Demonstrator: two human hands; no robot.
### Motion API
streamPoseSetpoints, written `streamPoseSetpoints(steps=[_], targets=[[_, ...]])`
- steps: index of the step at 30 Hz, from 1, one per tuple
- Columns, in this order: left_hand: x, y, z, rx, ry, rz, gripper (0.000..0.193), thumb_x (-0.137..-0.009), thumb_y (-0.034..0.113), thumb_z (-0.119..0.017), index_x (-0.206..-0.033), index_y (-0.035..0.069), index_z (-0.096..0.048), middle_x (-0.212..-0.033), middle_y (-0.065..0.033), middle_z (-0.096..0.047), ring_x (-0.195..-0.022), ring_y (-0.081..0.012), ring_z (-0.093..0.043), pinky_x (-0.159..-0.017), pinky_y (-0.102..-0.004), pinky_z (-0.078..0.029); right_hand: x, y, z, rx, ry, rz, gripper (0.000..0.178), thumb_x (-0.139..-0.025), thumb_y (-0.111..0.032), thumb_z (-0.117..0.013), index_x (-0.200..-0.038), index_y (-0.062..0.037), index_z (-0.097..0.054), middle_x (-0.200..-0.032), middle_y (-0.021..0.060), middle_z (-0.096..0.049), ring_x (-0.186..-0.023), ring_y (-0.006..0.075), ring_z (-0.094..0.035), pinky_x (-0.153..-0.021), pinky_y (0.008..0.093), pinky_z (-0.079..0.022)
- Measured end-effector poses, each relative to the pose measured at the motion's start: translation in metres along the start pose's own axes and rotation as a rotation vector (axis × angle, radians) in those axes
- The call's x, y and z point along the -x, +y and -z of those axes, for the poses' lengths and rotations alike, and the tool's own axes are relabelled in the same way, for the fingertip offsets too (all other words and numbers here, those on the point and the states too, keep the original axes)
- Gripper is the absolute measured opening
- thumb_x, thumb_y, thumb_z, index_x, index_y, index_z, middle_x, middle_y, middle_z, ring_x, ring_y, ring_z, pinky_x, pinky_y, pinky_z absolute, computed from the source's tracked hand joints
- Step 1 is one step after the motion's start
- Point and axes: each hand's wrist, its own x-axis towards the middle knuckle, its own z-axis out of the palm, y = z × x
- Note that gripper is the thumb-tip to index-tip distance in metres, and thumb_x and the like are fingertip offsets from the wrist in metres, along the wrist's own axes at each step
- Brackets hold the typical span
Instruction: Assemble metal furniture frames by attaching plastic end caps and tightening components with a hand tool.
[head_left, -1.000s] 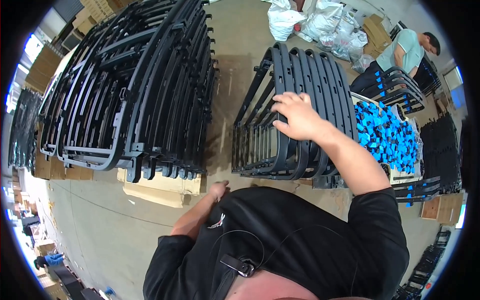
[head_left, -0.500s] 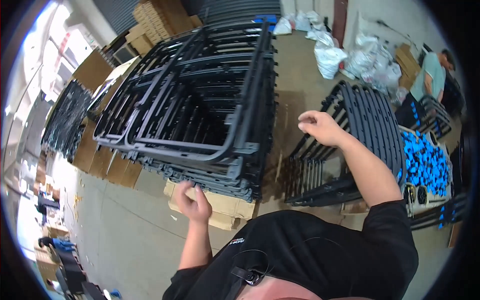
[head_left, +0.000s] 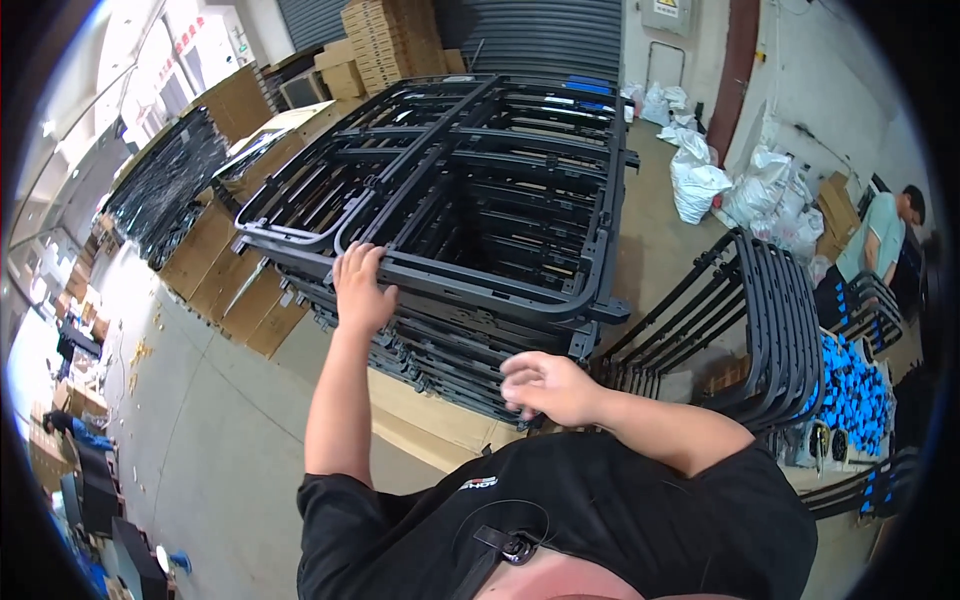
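Observation:
A tall stack of black metal tube frames with rounded corners stands in front of me. My left hand has its fingers hooked over the near rail of the top frame, left of the middle, with the thumb below. My right hand hangs in the air before the stack's near right corner. Its fingers are loosely bent and apart, slightly blurred, and hold nothing. Under the stack lies a flat cardboard base. To the right, several smaller curved black frames stand close together on edge.
Blue plastic pieces cover a surface at right. A person in a light green shirt works behind it near more curved frames. White sacks lie along the wall. Cardboard boxes are piled at the back; cardboard-sided stacks stand at left.
My left hand has risen forward from beside the stack onto the top frame's rail. My right hand has come down and left, away from the curved frames. The view has shifted.

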Motion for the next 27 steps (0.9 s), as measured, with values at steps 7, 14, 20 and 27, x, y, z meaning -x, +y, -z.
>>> streamPoseSetpoints(steps=[7,14,20,27], targets=[[-0.047,-0.018,0.009,-0.136,-0.397,0.015,0.035,-0.065,0.013,-0.077,-0.097,0.003,-0.066,-0.107,-0.018,-0.068,-0.106,-0.0391,-0.064,-0.095,-0.045,-0.051,-0.077,-0.009,-0.007,-0.609,0.101,-0.006,0.077,-0.097,-0.047,-0.064,-0.145,0.0073,-0.038,-0.139,0.023,-0.051,-0.111,0.0298,-0.064,-0.084,0.0417,-0.056],[-0.06,0.013,0.036,-0.037,-0.473,-0.035,0.044,-0.066,0.016,-0.077,-0.106,0.003,-0.068,-0.111,-0.0171,-0.068,-0.109,-0.0373,-0.064,-0.094,-0.0422,-0.052,-0.072,-0.009,-0.008,-0.864,0.333,0.306,0.063,-0.098,-0.049,-0.061,-0.141,-0.0056,-0.046,-0.149,0.0181,-0.048,-0.116,0.0234,-0.062,-0.084,0.0345,-0.049],[-0.101,0.097,0.094,0.16,-0.206,-0.357,0.056,-0.07,0.014,-0.074,-0.123,0.002,-0.063,-0.115,-0.02,-0.067,-0.11,-0.0413,-0.063,-0.097,-0.0461,-0.051,-0.042,-0.118,0.067,-0.646,0.695,0.762,0.04,-0.094,-0.043,-0.07,-0.099,-0.0032,-0.063,-0.079,0.0058,-0.064,-0.071,0.0144,-0.06,-0.065,0.0295,-0.047],[-0.095,0.225,0.041,0.55,-0.224,-0.315,0.059,-0.082,0.016,-0.072,-0.135,0.002,-0.051,-0.114,-0.024,-0.066,-0.101,-0.042,-0.068,-0.089,-0.0469,-0.055,0.008,-0.265,0.145,-0.331,0.831,1.139,0.024,-0.092,-0.015,-0.07,-0.083,0.002,-0.057,-0.074,0.0112,-0.06,-0.06,0.0225,-0.063,-0.053,0.0404,-0.057]])
